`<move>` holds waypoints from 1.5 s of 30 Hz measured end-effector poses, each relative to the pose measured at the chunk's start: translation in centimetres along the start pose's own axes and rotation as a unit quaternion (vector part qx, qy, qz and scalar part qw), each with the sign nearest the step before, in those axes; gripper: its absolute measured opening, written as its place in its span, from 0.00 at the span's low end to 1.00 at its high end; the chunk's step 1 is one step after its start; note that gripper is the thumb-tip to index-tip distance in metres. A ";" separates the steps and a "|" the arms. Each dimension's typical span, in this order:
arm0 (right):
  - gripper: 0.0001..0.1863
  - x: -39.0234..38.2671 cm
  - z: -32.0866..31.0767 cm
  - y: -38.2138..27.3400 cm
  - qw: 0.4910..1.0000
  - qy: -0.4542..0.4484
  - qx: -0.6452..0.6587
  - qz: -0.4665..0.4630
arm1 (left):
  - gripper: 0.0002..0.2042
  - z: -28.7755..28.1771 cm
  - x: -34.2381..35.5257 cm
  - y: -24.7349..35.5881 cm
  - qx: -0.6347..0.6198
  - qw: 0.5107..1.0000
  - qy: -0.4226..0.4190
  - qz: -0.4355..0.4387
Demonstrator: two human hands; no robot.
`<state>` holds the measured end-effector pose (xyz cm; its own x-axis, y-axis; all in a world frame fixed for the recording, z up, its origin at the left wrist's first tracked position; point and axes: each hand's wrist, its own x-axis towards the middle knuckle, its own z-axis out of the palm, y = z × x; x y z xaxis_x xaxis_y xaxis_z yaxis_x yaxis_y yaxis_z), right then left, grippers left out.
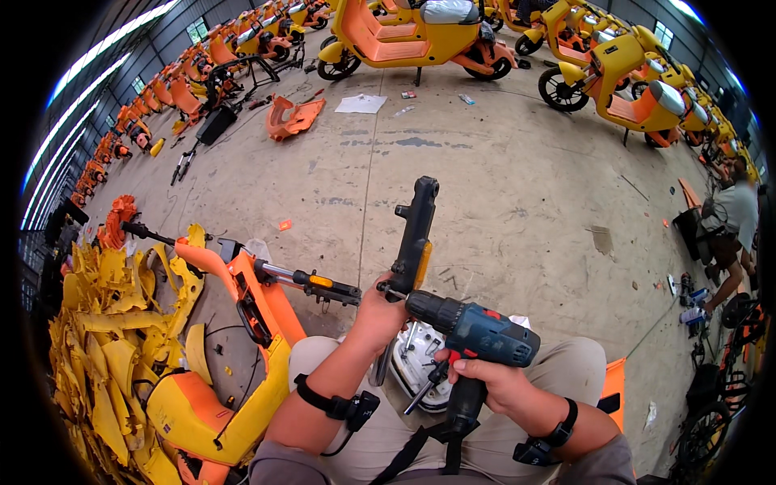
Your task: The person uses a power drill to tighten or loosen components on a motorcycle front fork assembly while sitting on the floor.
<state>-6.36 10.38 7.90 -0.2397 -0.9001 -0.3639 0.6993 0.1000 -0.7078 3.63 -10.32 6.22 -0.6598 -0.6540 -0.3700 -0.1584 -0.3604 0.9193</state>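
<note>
My left hand (380, 314) is closed around the lower part of a black fork leg (416, 226), which stands tilted up in front of me with an orange reflector (423, 265) on its side. Wrapped round the grip of a dark blue cordless drill (493, 335) is my right hand (495, 381). The drill's chuck points left, its bit at the fork leg beside my left fingers. A screwdriver-like tool with a silver shaft (420, 394) shows by my right fingers; whether they hold it I cannot tell. Between my knees sits a white tray (408, 360) with small parts.
An orange and yellow scooter (279, 323) lies close at my left, its fork (315, 281) reaching toward me. Behind it are piled yellow panels (105, 356). Yellow scooters (404, 36) stand ahead, an orange panel (291, 117) on the floor. Another person (731, 218) works at right.
</note>
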 end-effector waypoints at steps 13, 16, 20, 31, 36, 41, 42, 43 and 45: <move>0.23 0.1 -0.2 0.4 0.998 -0.039 0.043 0.020 | 0.24 -0.4 0.2 1.2 0.143 0.986 0.021 0.081; 0.22 0.5 -0.3 1.3 0.998 -0.040 -0.037 -0.010 | 0.22 -1.5 0.2 1.0 0.179 0.982 0.014 0.059; 0.21 0.5 -2.4 1.0 0.962 -0.026 -0.245 -0.114 | 0.20 -0.5 0.7 1.3 0.221 0.974 -0.018 0.047; 0.32 0.9 -2.4 -1.0 0.780 0.000 -0.528 -0.335 | 0.21 -1.6 1.0 0.7 0.264 0.961 -0.067 0.053; 0.31 0.8 -2.4 -0.9 0.716 0.013 -0.593 -0.368 | 0.23 -1.5 0.4 1.4 0.282 0.952 -0.082 0.085; 0.24 1.3 -2.4 0.9 0.782 0.002 -0.534 -0.322 | 0.21 -1.6 0.1 1.8 0.282 0.955 -0.085 0.036; 0.19 1.0 -2.1 0.7 0.806 -0.001 -0.496 -0.323 | 0.21 -1.5 0.2 1.8 0.280 0.956 -0.085 0.037; 0.18 0.6 -2.4 0.7 0.833 -0.021 -0.486 -0.263 | 0.21 -1.4 0.3 1.8 0.285 0.954 -0.085 0.041; 0.19 1.1 -2.6 1.1 0.909 -0.049 -0.370 -0.183 | 0.20 -1.4 0.6 1.6 0.291 0.952 -0.084 0.043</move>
<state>-7.59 10.62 5.21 -0.2791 -0.9602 0.0073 -0.0693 0.0125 -0.9975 4.00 -12.19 7.34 -0.7890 -0.5318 -0.3078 -0.4457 0.1506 0.8824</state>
